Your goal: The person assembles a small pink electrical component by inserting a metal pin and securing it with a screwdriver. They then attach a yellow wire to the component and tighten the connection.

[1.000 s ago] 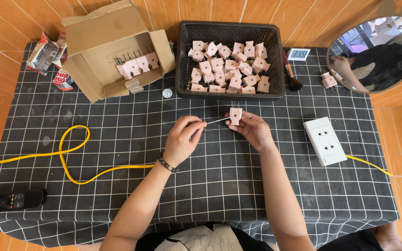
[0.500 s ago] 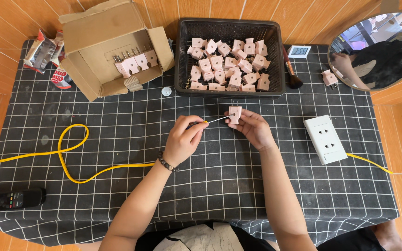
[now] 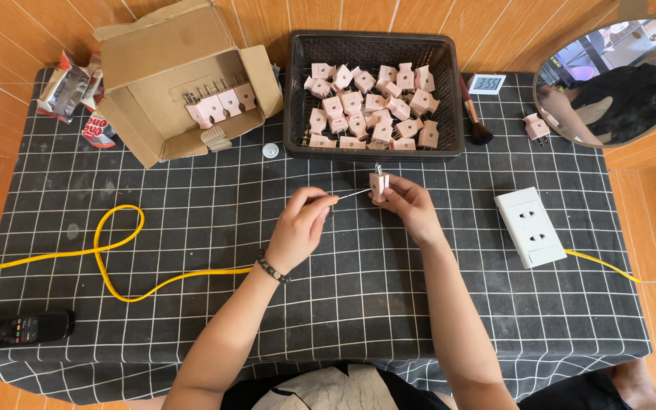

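My right hand (image 3: 408, 209) holds a small pink plug (image 3: 379, 184) upright above the middle of the table, prongs pointing up. My left hand (image 3: 301, 228) pinches a thin metal tool (image 3: 353, 194) whose tip touches the plug's side. Behind both hands stands a black basket (image 3: 295, 91) filled with several pink plugs (image 3: 370, 106). An open cardboard box (image 3: 161, 83) at the back left holds a few more pink plugs (image 3: 218, 102).
A white socket block (image 3: 530, 226) with a yellow cable lies at the right. A yellow cable (image 3: 115, 258) loops at the left. A black remote (image 3: 13, 330) sits at the front left edge. A mirror (image 3: 609, 80), brush, small clock and loose plug (image 3: 537, 126) are at the back right.
Both hands stay nearly still. The plug is turned slightly in my right hand while the tool stays against it.
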